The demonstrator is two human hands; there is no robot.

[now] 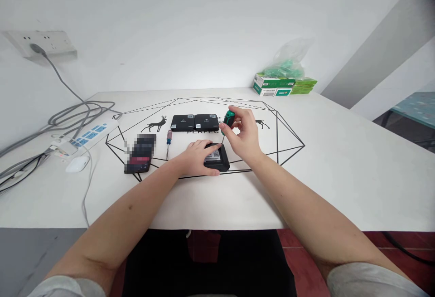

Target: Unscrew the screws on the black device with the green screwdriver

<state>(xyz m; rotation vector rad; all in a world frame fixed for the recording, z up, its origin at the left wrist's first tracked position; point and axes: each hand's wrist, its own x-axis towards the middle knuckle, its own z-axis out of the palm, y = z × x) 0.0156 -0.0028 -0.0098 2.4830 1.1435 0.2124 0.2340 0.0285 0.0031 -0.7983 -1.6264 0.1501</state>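
Note:
A black box with a white label [217, 163] lies near the front middle of the white table. My left hand [198, 157] rests over its left side, fingers and thumb spread around it. In my right hand [244, 134] is a green and black screwdriver [229, 117], held upright with its shaft pointing down at the box's upper right corner; the tip is too small to make out. Behind stand two flat black boxes [182, 123] side by side. A second screwdriver [169, 137] with a reddish and blue handle lies to their left.
At left are a partly pixelated phone [141, 154], a white earphone case [77, 164], a power strip [91, 138] and grey cables [83, 111]. Green and white cartons [275, 81] with a plastic bag on top stand at the back right of the table [340, 174].

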